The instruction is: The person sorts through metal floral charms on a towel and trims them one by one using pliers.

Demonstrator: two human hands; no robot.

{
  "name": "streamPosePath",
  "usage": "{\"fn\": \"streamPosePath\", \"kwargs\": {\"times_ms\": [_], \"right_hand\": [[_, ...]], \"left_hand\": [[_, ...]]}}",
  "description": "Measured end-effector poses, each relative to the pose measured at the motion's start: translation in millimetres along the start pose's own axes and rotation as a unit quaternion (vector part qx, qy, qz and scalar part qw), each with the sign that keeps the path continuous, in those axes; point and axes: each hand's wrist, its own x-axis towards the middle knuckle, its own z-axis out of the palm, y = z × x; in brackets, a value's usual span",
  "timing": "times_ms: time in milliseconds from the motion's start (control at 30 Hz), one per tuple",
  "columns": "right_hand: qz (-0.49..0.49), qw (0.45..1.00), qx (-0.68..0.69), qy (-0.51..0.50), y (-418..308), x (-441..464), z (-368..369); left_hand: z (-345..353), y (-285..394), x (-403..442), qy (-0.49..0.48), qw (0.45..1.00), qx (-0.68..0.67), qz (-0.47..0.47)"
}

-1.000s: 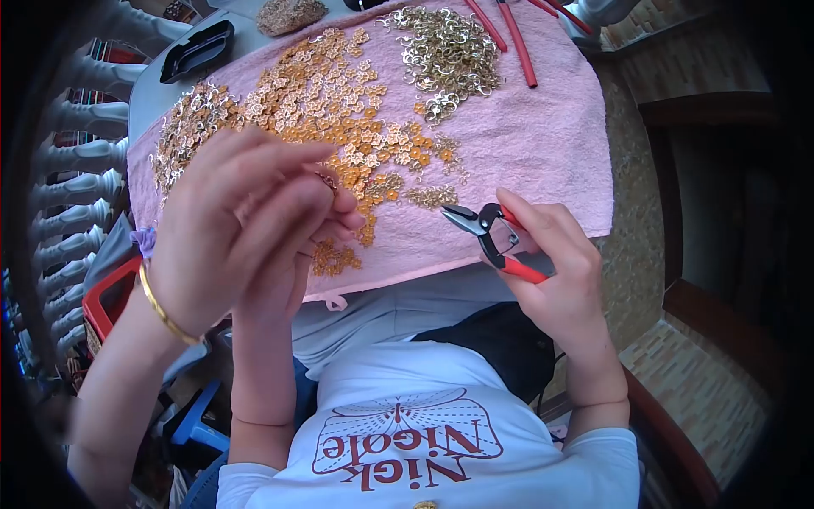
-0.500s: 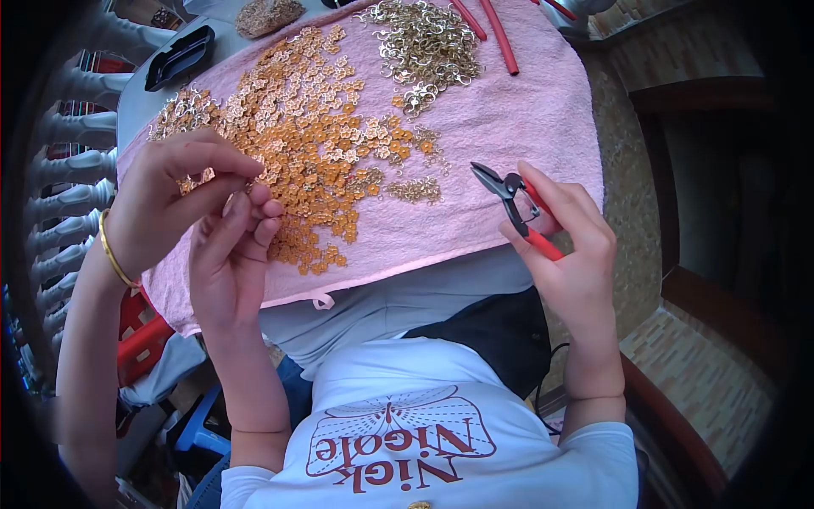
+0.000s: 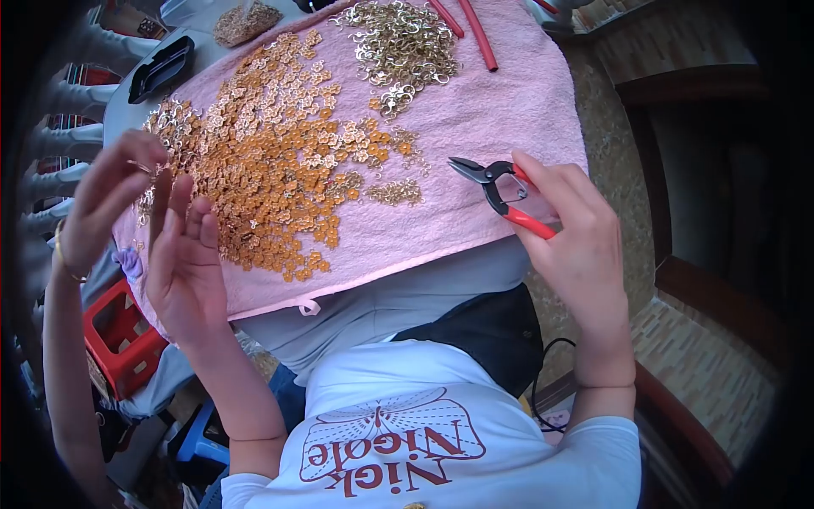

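Note:
My right hand (image 3: 581, 233) is wrapped round pliers (image 3: 494, 180) with black jaws and red handles, held over the near right of the pink towel (image 3: 475, 110). The jaws point left. My left hand (image 3: 191, 280) is raised at the towel's left edge, its fingers loosely apart and nothing visible in them. Close beside it, another person's hand (image 3: 110, 191) with a gold bangle pinches a small gold-coloured piece that I cannot make out. Right of my left hand spreads a pile of small gold flower-shaped pieces (image 3: 271, 170).
At the back lie a heap of gold clasps (image 3: 403, 51) and red tubes (image 3: 480, 34). Small gold rings (image 3: 394, 192) sit mid-towel. A black tray (image 3: 163, 68) and a bag of small pieces (image 3: 246, 24) stand back left. A red stool (image 3: 127, 343) is below left.
My left hand and the other person's hand have moved left, and my left fingers have loosened from a pinch. The pliers stay in my right hand, turned slightly. The view has shifted a little.

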Motion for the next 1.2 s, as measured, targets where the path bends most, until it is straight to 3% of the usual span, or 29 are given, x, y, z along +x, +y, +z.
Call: {"fn": "streamPosePath", "kwargs": {"times_ms": [100, 200, 233, 267, 300, 667, 800, 833, 967, 1200], "right_hand": [[-0.04, 0.997, -0.067, -0.019, -2, 8, -7], [-0.065, 0.993, -0.099, -0.027, -1, 16, -9], [-0.078, 0.991, -0.108, -0.027, -1, 19, -9], [-0.092, 0.989, -0.117, -0.027, -1, 22, -8], [-0.107, 0.986, -0.125, -0.027, -1, 24, -8], [-0.137, 0.983, -0.118, -0.039, 9, 30, -6], [-0.125, 0.986, -0.102, -0.051, 9, 27, -7], [-0.127, 0.985, -0.101, -0.051, 7, 26, -8], [-0.086, 0.994, -0.026, -0.055, -7, 19, -15], [-0.106, 0.991, 0.054, -0.055, -26, 13, 1]], "left_hand": [[7, -4, 1, 0.009, 0.991, 0.129, 0.023], [36, -16, -11, -0.005, 0.899, 0.437, 0.038], [46, -24, -11, -0.005, 0.899, 0.437, 0.037], [56, -32, -6, -0.076, 0.804, 0.568, 0.155], [62, -37, -2, -0.144, 0.674, 0.674, 0.266], [56, -51, -2, -0.147, 0.696, 0.661, 0.239], [59, -45, -12, -0.066, 0.838, 0.527, 0.122], [70, -42, -11, -0.064, 0.838, 0.527, 0.123], [73, -39, -18, -0.072, 0.958, 0.269, -0.07], [77, -42, -23, -0.068, 0.956, 0.258, -0.119]]}}
